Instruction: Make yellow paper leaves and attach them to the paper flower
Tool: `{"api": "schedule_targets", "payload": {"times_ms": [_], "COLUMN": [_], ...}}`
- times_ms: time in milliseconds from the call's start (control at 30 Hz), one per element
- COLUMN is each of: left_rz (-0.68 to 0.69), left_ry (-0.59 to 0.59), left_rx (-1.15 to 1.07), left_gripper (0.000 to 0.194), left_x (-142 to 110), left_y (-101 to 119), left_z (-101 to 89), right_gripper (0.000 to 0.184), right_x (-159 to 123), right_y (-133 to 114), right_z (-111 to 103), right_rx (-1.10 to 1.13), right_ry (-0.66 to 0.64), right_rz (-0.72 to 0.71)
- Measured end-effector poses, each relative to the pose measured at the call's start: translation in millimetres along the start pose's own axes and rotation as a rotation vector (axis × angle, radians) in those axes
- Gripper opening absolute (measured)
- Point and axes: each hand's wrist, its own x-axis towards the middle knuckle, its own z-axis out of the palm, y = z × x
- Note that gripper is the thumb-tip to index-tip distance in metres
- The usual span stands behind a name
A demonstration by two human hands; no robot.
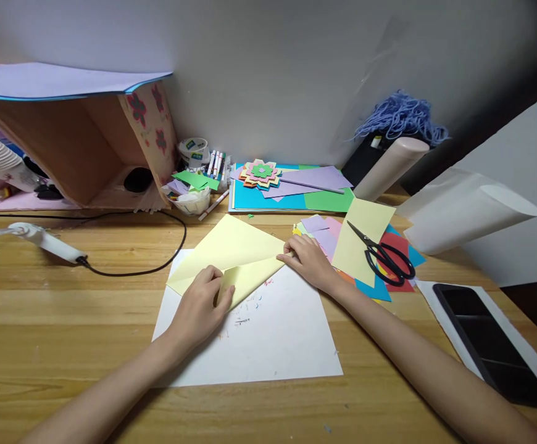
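A sheet of pale yellow paper (pixel 231 243) lies partly folded over a white sheet (pixel 287 345) that carries small coloured marks. My left hand (pixel 203 302) grips the near flap of the yellow paper, thumb on the front side and fingers curled behind it. At the flap's right end, my right hand (pixel 308 256) pinches the corner between thumb and fingers. A crease runs across the paper between the two hands. Right of my right hand, black-handled scissors (pixel 384 256) rest on another pale yellow sheet (pixel 356 237) and coloured paper scraps.
A hot glue gun (pixel 46 240) with a black cord lies at left, before an open cardboard box (pixel 148 132). A layered paper flower (pixel 262 172) sits on coloured sheets at the back. Markers (pixel 215 165) and a scrap bowl (pixel 193 200) stand nearby. At right is a phone (pixel 486 339).
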Motion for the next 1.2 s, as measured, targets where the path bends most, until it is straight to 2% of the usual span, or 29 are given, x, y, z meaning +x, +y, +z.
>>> {"api": "schedule_targets", "payload": {"times_ms": [867, 1200], "left_rz": [0.048, 0.074], "left_ry": [0.004, 0.013], "left_rx": [0.060, 0.050], "left_gripper": [0.024, 0.024], "left_x": [3.4, 3.8], "left_y": [-2.8, -4.4], "left_z": [1.8, 2.2], "right_gripper": [0.012, 0.013], "right_x": [-2.9, -2.3], "right_y": [10.5, 22.2], "right_z": [-5.3, -9.6], "right_rx": [0.006, 0.117], "right_ry": [0.103, 0.107], "right_rz": [0.070, 0.056]}}
